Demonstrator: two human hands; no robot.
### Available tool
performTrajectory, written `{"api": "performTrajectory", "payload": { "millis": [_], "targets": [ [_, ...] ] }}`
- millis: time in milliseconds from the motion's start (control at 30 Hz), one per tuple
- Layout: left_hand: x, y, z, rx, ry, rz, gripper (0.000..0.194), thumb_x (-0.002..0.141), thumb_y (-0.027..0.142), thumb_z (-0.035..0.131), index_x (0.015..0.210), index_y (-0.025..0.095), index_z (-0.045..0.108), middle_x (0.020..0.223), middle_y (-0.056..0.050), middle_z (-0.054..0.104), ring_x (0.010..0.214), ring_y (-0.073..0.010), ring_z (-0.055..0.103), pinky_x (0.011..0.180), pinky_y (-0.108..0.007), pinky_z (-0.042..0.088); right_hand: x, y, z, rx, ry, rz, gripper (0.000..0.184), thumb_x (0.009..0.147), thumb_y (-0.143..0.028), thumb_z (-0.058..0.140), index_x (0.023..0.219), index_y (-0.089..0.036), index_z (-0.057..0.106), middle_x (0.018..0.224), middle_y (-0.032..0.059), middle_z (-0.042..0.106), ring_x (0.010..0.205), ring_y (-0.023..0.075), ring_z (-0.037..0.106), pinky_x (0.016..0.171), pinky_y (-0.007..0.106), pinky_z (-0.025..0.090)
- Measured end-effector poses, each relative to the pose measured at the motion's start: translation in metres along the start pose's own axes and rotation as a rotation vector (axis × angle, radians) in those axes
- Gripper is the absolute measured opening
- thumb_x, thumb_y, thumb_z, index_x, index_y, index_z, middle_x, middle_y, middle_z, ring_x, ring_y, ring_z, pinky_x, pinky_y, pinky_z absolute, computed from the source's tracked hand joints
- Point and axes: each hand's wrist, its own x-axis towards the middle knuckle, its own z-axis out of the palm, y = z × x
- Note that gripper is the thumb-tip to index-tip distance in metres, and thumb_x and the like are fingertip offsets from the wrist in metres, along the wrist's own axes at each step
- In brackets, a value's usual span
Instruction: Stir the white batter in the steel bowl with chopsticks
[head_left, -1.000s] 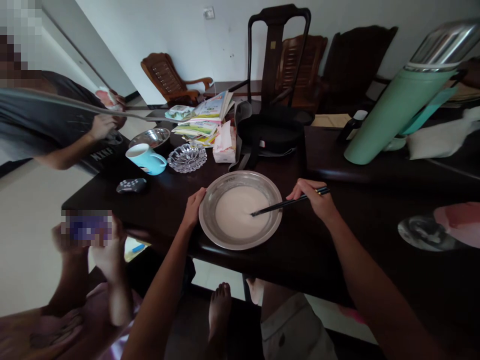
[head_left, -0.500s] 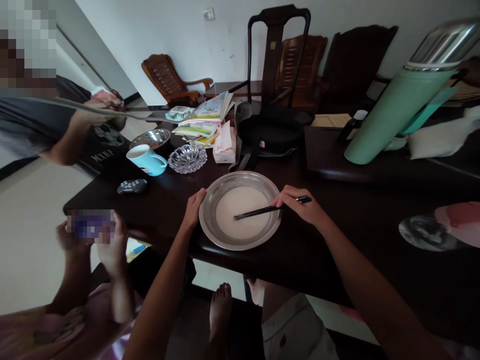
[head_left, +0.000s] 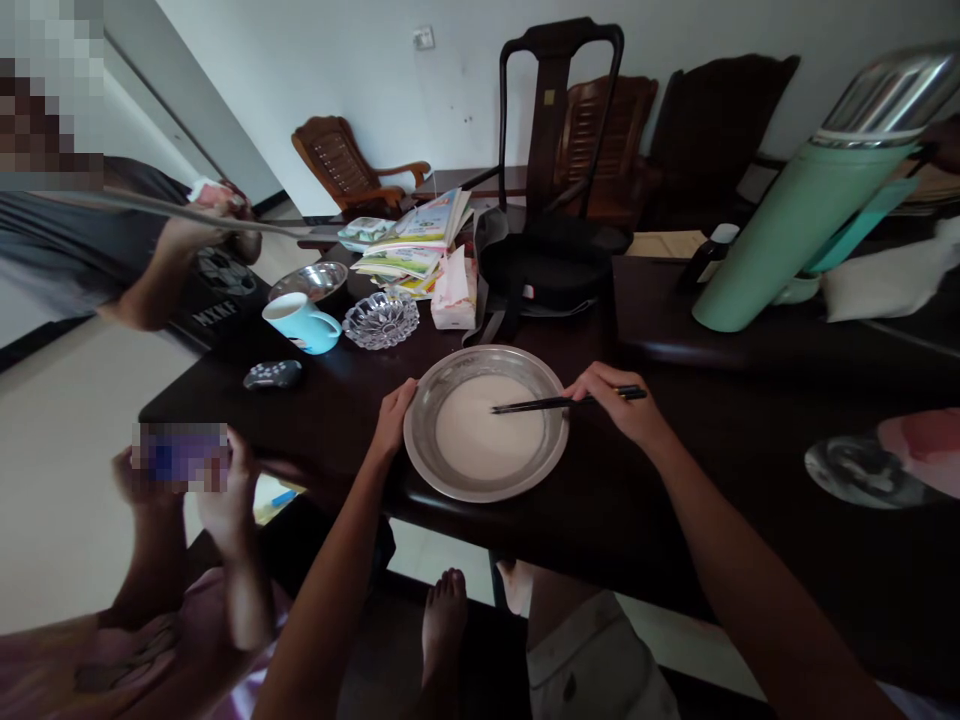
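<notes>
A round metal bowl (head_left: 429, 468) of white batter (head_left: 480, 440) sits near the front edge of the dark table (head_left: 600, 500). My left hand (head_left: 394, 418) grips the bowl's left rim with its fingers curled. Over the bowl's right rim, my right hand (head_left: 615, 398) is closed on a pair of black chopsticks (head_left: 540, 404). Their tips rest in the batter at the upper middle of the bowl.
Behind the bowl stand a blue mug (head_left: 300, 322), a glass ashtray (head_left: 381, 320), a small steel bowl (head_left: 315, 280), a tissue pack (head_left: 451, 290), books (head_left: 416, 240) and a black bag (head_left: 547, 265). A green thermos (head_left: 795, 220) lies at right. Two other people are at left, one holding a phone (head_left: 180, 455).
My right hand swept the chopsticks across the batter, tips going from the right side to the left, then up toward the middle. My left hand stayed on the rim.
</notes>
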Motion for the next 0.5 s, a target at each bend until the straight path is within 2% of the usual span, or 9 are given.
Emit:
{"api": "performTrajectory", "payload": {
  "millis": [100,233,300,400,500],
  "targets": [
    [0.0005,-0.0004,0.0001,0.000,-0.007,0.000,0.066,0.069,0.078,0.059,0.080,0.015,0.071,0.076,-0.003,0.068,0.078,-0.0194,0.058,0.075,-0.029,0.045,-0.0005,0.0002,-0.0018,0.093,0.032,0.033,0.047,0.094,-0.052,0.054,0.061,-0.022,0.066,0.066,0.0032,0.073,0.068,0.0190,0.071,0.071,0.033,0.052],
    [0.0013,-0.0010,-0.0011,0.007,0.001,0.008,0.066,0.069,0.079,0.059,0.078,0.014,0.070,0.076,-0.004,0.067,0.076,-0.0187,0.058,0.073,-0.029,0.045,-0.0004,-0.0005,0.0042,-0.005,-0.120,-0.002,0.041,0.094,-0.051,0.055,0.069,-0.022,0.071,0.080,0.0049,0.077,0.077,0.0202,0.070,0.076,0.035,0.052],
    [0.0010,-0.0004,-0.0013,0.010,0.000,0.003,0.067,0.069,0.080,0.059,0.079,0.014,0.070,0.076,-0.004,0.067,0.076,-0.0186,0.057,0.072,-0.029,0.045,0.0000,-0.0006,0.0048,-0.045,-0.085,-0.010,0.038,0.093,-0.051,0.057,0.071,-0.023,0.072,0.083,0.0049,0.078,0.081,0.0209,0.069,0.079,0.036,0.051],
    [0.0001,0.0009,-0.0011,0.001,-0.007,-0.011,0.068,0.068,0.080,0.059,0.081,0.014,0.071,0.077,-0.004,0.068,0.077,-0.0188,0.058,0.072,-0.028,0.045,0.0001,-0.0011,0.0025,0.045,0.014,0.050,0.044,0.093,-0.053,0.056,0.064,-0.022,0.067,0.071,0.0042,0.075,0.073,0.0203,0.070,0.075,0.035,0.052],
    [-0.0004,0.0014,-0.0010,0.012,-0.011,-0.010,0.068,0.069,0.079,0.058,0.082,0.014,0.071,0.078,-0.005,0.068,0.077,-0.0190,0.058,0.071,-0.028,0.045,-0.0004,-0.0030,0.0038,0.091,-0.058,0.072,0.048,0.094,-0.055,0.053,0.062,-0.022,0.066,0.069,0.0043,0.074,0.071,0.0200,0.070,0.073,0.035,0.052]
  ]
}}
